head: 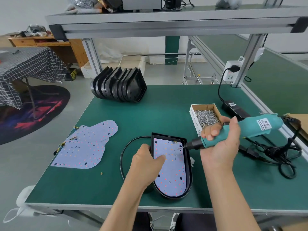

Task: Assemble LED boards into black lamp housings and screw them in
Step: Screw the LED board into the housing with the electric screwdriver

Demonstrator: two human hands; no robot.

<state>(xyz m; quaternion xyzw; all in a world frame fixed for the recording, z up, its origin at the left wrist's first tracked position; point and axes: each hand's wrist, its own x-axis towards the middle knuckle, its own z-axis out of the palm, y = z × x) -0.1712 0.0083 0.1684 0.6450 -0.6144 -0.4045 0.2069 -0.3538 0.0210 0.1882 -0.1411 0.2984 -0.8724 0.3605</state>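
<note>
Right hand (220, 140), centre right of frame: fingers wrapped round the teal body of an electric screwdriver (241, 132), thumb laid along its top. Tool tilted, bit pointing down-left, tip touching the LED board (170, 167) near its upper right corner. A screw seems to sit under the tip, but it is too small to be sure.

Left hand (146, 165), lower centre: clasps the left wall of the black lamp housing (189, 177), thumb hooked over the rim and pressing flat on the board. Other fingers hidden behind the housing wall.

Board lies inside the housing, rounded end toward the bottom of the frame, small red and orange dots across it. A black cable (122, 157) loops out from the housing's upper left corner.

Just right of the tool hand, an open cardboard box of silver screws (205, 118). Loose LED boards (83, 145) in an overlapping pile at centre left. A stack of empty black housings (118, 85) lies on its side at upper centre. Black power adapter (233, 107) and tangled cord (275, 154) at right edge. All on a green bench mat (150, 114).
</note>
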